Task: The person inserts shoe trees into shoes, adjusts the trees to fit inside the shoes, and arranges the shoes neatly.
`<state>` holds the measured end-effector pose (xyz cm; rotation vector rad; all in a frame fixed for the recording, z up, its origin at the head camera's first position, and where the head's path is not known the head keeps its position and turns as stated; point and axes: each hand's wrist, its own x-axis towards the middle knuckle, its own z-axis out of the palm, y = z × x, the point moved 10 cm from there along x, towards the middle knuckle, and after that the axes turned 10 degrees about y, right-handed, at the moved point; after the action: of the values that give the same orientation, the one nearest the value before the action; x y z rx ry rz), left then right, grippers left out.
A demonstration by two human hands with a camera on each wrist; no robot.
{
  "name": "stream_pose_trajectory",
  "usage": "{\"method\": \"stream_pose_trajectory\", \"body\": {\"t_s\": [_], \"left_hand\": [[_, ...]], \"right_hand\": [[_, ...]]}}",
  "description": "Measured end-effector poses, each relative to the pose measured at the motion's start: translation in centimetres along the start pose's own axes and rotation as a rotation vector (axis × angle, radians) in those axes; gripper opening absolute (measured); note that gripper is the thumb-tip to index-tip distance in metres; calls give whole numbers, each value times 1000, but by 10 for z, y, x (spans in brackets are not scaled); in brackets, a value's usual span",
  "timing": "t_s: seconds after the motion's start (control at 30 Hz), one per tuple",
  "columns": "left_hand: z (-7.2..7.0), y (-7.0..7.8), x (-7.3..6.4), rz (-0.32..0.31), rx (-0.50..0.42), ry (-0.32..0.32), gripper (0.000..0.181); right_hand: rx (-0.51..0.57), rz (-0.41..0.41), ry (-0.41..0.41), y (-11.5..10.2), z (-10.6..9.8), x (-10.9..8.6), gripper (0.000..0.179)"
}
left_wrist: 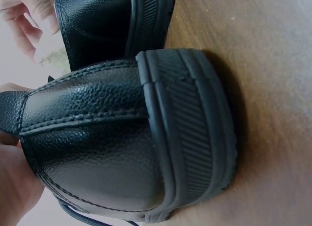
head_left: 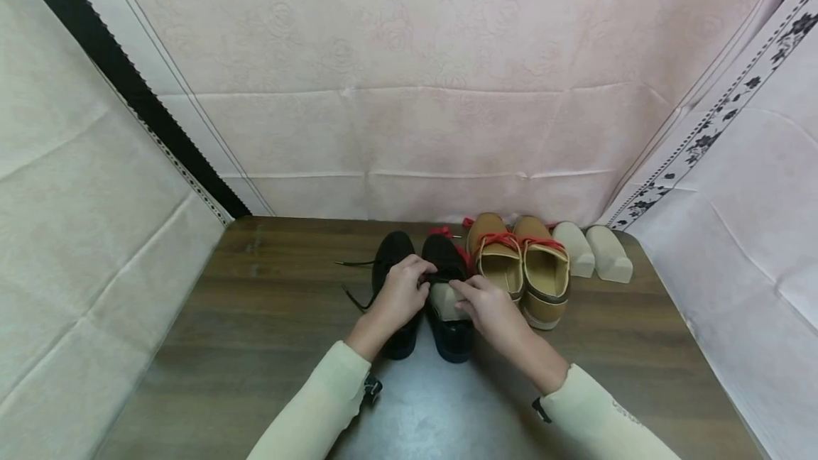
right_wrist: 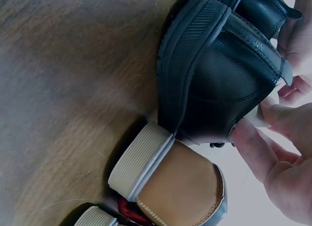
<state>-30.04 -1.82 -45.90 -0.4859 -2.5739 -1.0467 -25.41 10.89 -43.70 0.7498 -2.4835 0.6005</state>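
Two black leather lace-up shoes stand side by side on the wooden surface, the left shoe [head_left: 395, 247] with loose laces spread to its left. Inside the right black shoe [head_left: 454, 343] sits a cream block-shaped insert [head_left: 446, 298]. Reaching across the left shoe, my left hand [head_left: 402, 288] pinches the right shoe's upper near its tongue. My right hand [head_left: 492, 305] holds the right edge of that shoe's opening, with fingers beside the insert. The fingertips [right_wrist: 246, 131] show at the collar in the right wrist view. What exactly the left fingertips grip is partly hidden.
Close on the right stand two tan shoes [head_left: 544, 300] with red laces [head_left: 501, 238]. Beyond them lie two cream inserts [head_left: 608, 253] like the one in the black shoe. A patterned cloth [head_left: 409, 133] rises behind the wooden surface [head_left: 281, 332].
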Motion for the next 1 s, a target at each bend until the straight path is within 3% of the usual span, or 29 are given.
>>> {"method": "stream_pose_trajectory", "body": {"t_s": [0.47, 1.0], "left_hand": [[1, 2, 0, 1, -11, 7, 23], [0, 0, 0, -17, -7, 1, 23]], "right_hand": [[104, 87, -20, 13, -4, 3, 27], [-42, 9, 27, 5, -5, 8, 26]]}}
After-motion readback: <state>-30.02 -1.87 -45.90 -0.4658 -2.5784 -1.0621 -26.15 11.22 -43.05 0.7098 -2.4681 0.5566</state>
